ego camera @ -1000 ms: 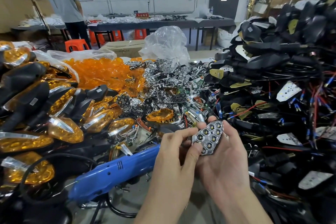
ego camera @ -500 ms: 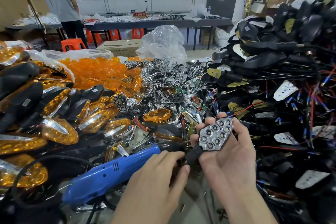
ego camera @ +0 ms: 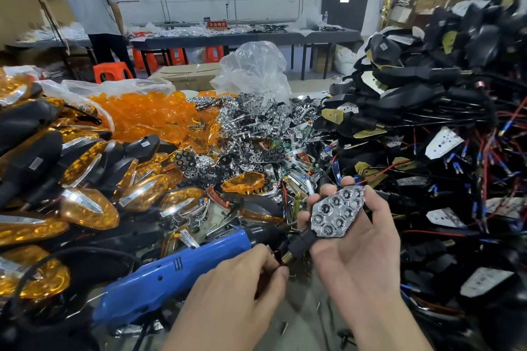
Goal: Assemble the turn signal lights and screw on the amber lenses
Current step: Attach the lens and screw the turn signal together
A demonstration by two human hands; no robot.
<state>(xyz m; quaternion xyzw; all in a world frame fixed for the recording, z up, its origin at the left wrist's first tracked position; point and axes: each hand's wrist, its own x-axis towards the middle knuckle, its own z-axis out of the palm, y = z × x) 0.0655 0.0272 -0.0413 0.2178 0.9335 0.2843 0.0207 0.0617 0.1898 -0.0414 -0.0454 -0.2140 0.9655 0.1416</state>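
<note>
The right hand (ego camera: pixel 359 242) is gripping a turn signal light (ego camera: pixel 336 212) near the middle of the bench, palm up, with the thumb lying along its right edge and the fingers curling round its far side. The light is showing a shiny chrome face of honeycomb cups and has no lens on it. Its black stem (ego camera: pixel 302 242) is pointing near and left, ending in a brass thread. The left hand (ego camera: pixel 242 288) is hovering just beside that thread with fingers curled. Something dark is sitting between its fingertips, but I cannot tell whether it is pinching anything.

A blue plastic power screwdriver (ego camera: pixel 171 273) is lying to the left of the left hand, partly hidden behind it. Finished lights (ego camera: pixel 85 208), glossy amber over black shells, are crowding the left side. Farther off, loose amber lenses (ego camera: pixel 148 114) are spilling from clear plastic, and a heap of chrome reflectors (ego camera: pixel 256 128) is lying right of them. A single amber lens (ego camera: pixel 242 184) is resting just left of the held light. Black housings (ego camera: pixel 427 100) with tangled red and blue wires are towering on the right. A crumpled clear bag (ego camera: pixel 253 68) is standing behind the reflectors. At the far left a person (ego camera: pixel 94 6) is standing at a long table (ego camera: pixel 242 37).
</note>
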